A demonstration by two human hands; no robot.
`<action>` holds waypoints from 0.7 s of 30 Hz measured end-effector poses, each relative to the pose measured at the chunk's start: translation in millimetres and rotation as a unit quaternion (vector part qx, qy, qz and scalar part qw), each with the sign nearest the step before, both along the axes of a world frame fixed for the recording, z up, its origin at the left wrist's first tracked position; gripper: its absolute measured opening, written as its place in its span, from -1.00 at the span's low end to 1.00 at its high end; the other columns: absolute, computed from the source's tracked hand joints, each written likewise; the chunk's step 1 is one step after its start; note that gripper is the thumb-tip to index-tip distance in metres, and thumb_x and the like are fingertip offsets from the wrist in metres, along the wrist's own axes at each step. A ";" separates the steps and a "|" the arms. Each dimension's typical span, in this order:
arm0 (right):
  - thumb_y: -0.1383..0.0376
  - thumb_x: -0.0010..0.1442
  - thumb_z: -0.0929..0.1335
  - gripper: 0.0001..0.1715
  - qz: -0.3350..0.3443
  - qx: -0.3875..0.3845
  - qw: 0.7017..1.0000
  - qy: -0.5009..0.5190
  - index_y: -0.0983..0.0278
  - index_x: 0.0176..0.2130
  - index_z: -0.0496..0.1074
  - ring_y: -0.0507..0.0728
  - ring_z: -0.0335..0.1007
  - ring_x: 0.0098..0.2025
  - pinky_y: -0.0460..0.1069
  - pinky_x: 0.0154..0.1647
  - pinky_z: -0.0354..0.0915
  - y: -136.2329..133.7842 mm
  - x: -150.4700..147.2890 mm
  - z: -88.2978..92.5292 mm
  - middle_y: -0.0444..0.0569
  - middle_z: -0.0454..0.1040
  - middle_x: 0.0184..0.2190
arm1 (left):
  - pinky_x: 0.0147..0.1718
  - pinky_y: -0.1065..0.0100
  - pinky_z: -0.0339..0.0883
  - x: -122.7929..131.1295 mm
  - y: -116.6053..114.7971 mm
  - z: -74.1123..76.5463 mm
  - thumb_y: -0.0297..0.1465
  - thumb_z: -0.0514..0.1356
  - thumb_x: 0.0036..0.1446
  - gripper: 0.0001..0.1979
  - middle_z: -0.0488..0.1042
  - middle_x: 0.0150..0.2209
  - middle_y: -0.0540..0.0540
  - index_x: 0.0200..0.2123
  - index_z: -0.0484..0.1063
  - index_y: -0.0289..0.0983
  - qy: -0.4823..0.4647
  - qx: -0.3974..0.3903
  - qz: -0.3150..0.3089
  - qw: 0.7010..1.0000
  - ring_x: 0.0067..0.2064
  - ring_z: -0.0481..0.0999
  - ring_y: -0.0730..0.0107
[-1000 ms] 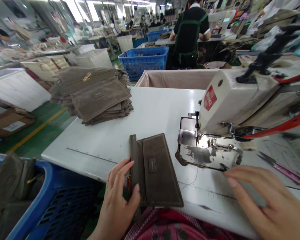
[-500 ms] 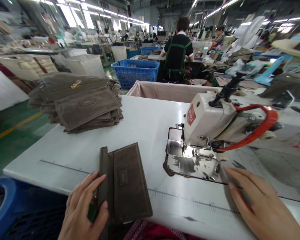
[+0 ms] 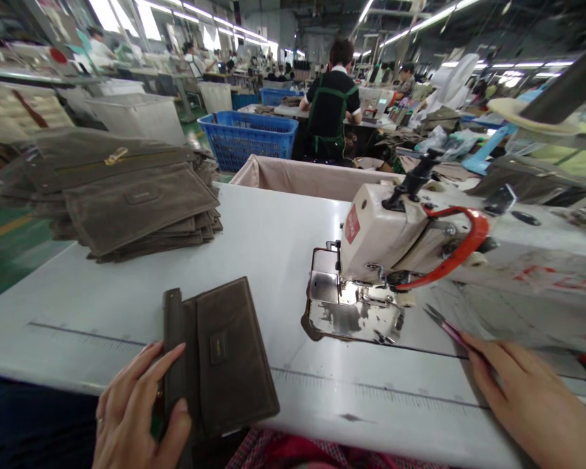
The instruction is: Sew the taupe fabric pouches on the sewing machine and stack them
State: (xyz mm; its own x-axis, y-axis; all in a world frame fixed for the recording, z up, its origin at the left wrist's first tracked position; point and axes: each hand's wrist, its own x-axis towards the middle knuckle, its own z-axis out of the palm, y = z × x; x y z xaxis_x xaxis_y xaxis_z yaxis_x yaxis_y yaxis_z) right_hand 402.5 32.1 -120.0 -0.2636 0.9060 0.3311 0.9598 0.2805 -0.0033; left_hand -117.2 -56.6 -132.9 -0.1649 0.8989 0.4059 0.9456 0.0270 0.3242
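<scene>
A dark brown fabric pouch [image 3: 234, 352] with a small sewn label lies at the front of the white table. My left hand [image 3: 137, 407] grips its folded left edge, thumb and fingers on the strip. To the right, beside the sewing machine [image 3: 385, 234], my right hand [image 3: 532, 391] is closed on the pink handle of what look like thread snips [image 3: 442, 322]. Their pointed tips face the machine and rest low over the table. Part of the snips is hidden under the fingers. A metal plate [image 3: 344, 319] lies under the machine's needle area.
Stacked brown pouches [image 3: 141, 202] stand at the table's back left. A pink cloth-lined bin [image 3: 303, 176] adjoins the far edge, with a blue basket [image 3: 249, 140] behind it. A co-worker [image 3: 334, 104] sits beyond, back turned. Ruler markings [image 3: 322, 381] run along the table [image 3: 268, 228].
The view has swung a little to the right. My right hand has closed on the snips, whose tips now show clearly. My left hand stays on the pouch's edge.
</scene>
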 end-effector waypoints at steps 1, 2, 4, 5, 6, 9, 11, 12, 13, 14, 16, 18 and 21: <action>0.15 0.18 0.23 -0.57 -0.007 0.001 1.000 -0.026 0.30 -0.03 0.38 0.34 0.42 -0.23 0.26 -0.04 0.28 4.0 -4.1 0.9 0.11 0.46 -0.25 | 0.19 -0.16 0.02 0.4 0.0 0.0 -0.28 0.02 0.17 -0.47 0.18 0.23 -0.21 0.22 0.14 -0.17 0.000 -0.001 0.002 1.000 0.23 0.20 -0.10; 0.15 0.18 0.22 -0.58 -0.011 -0.002 0.998 -0.055 0.33 -0.05 0.36 0.34 0.42 -0.22 0.25 -0.06 0.29 8.7 -7.3 1.6 0.13 0.45 -0.25 | 0.19 -0.16 0.02 0.3 -0.5 -0.1 -0.28 0.01 0.17 -0.47 0.18 0.23 -0.21 0.22 0.13 -0.17 0.001 -0.002 0.003 1.000 0.23 0.19 -0.10; 0.16 0.19 0.19 -0.60 -0.042 0.008 0.995 -0.094 0.36 -0.09 0.32 0.34 0.45 -0.24 0.21 -0.13 0.32 18.1 -9.1 1.6 0.17 0.46 -0.27 | 0.21 -0.15 0.00 -1.2 -2.7 -0.8 -0.28 0.01 0.17 -0.46 0.17 0.23 -0.22 0.23 0.13 -0.18 0.001 -0.001 0.005 1.000 0.24 0.18 -0.09; 0.16 0.20 0.18 -0.61 -0.071 0.012 0.992 -0.102 0.35 -0.10 0.31 0.34 0.46 -0.29 0.18 -0.22 0.33 21.9 -7.6 1.1 0.17 0.46 -0.31 | 0.21 -0.15 0.00 -2.5 -4.2 -1.3 -0.28 0.00 0.17 -0.46 0.17 0.24 -0.22 0.23 0.12 -0.19 0.001 -0.001 0.009 1.000 0.25 0.18 -0.09; 0.15 0.21 0.17 -0.63 -0.104 0.010 0.989 -0.106 0.33 -0.11 0.31 0.33 0.47 -0.36 0.16 -0.33 0.33 24.5 -5.2 0.5 0.15 0.47 -0.37 | 0.21 -0.15 0.00 -3.8 -5.9 -1.9 -0.28 0.00 0.17 -0.46 0.17 0.24 -0.23 0.23 0.12 -0.19 0.001 0.000 0.014 1.000 0.25 0.18 -0.09; 0.12 0.23 0.19 -0.71 -0.181 -0.029 0.981 -0.061 0.23 -0.16 0.30 0.28 0.41 -0.60 0.08 -0.61 0.23 24.7 -0.2 1.7 0.06 0.45 -0.54 | 0.21 -0.14 0.01 -6.0 -10.0 -3.3 -0.28 0.00 0.18 -0.46 0.16 0.24 -0.23 0.23 0.13 -0.20 0.000 -0.005 0.020 1.000 0.25 0.18 -0.10; 0.13 0.21 0.21 -0.75 -0.162 -0.052 0.985 0.012 0.18 -0.15 0.29 0.25 0.43 -0.60 0.06 -0.64 0.24 18.6 -7.3 6.4 0.06 0.50 -0.46 | 0.20 -0.14 0.02 -5.0 -10.9 -3.5 -0.27 0.00 0.18 -0.48 0.16 0.24 -0.24 0.22 0.14 -0.21 -0.003 -0.005 0.023 1.000 0.25 0.17 -0.10; 0.15 0.21 0.21 -0.74 -0.133 -0.056 0.988 0.049 0.18 -0.12 0.28 0.24 0.47 -0.55 0.05 -0.61 0.29 14.4 -15.8 9.8 0.07 0.52 -0.38 | 0.19 -0.14 0.03 -3.8 -10.8 -3.3 -0.28 -0.01 0.18 -0.48 0.16 0.24 -0.25 0.21 0.14 -0.21 -0.005 -0.005 0.024 1.000 0.25 0.17 -0.10; 0.17 0.22 0.20 -0.73 -0.089 -0.067 0.990 0.081 0.17 -0.09 0.29 0.23 0.52 -0.45 0.03 -0.54 0.35 9.9 -27.3 13.4 0.06 0.54 -0.29 | 0.19 -0.15 0.03 -2.4 -10.4 -3.1 -0.28 -0.01 0.18 -0.49 0.16 0.24 -0.26 0.21 0.14 -0.22 -0.006 -0.004 0.027 1.000 0.25 0.16 -0.10; 0.19 0.23 0.18 -0.71 -0.042 -0.078 0.991 0.103 0.18 -0.07 0.29 0.22 0.54 -0.36 0.03 -0.45 0.40 5.7 -41.6 17.1 0.04 0.53 -0.25 | 0.19 -0.15 0.03 -0.9 -10.0 -2.7 -0.28 -0.02 0.18 -0.50 0.17 0.23 -0.27 0.20 0.15 -0.22 -0.007 -0.004 0.030 1.000 0.25 0.16 -0.10; 0.21 0.26 0.17 -0.69 0.030 -0.096 0.988 0.118 0.17 -0.04 0.32 0.19 0.52 -0.21 0.03 -0.26 0.43 0.2 -74.1 23.4 -0.01 0.52 -0.20 | 0.19 -0.15 0.02 1.7 -9.1 -1.9 -0.29 -0.02 0.19 -0.50 0.18 0.22 -0.27 0.20 0.15 -0.22 -0.009 -0.006 0.036 0.999 0.26 0.15 -0.09; 0.18 0.30 0.20 -0.71 0.069 -0.121 0.985 0.105 0.16 -0.03 0.34 0.17 0.50 -0.17 0.02 -0.21 0.43 0.4 -104.7 26.9 -0.03 0.51 -0.17 | 0.20 -0.14 0.00 3.2 -8.7 -1.1 -0.29 -0.02 0.19 -0.51 0.18 0.22 -0.26 0.19 0.16 -0.20 -0.012 -0.008 0.038 0.999 0.27 0.14 -0.08; 0.21 0.36 0.17 -0.65 0.126 -0.100 0.985 0.060 0.19 0.07 0.32 0.18 0.47 -0.14 0.06 -0.12 0.41 9.7 -134.9 27.1 0.02 0.49 -0.13 | 0.21 -0.12 0.00 3.9 -8.7 -0.4 -0.30 -0.02 0.18 -0.51 0.17 0.22 -0.24 0.20 0.16 -0.18 -0.020 -0.007 0.037 0.999 0.27 0.14 -0.05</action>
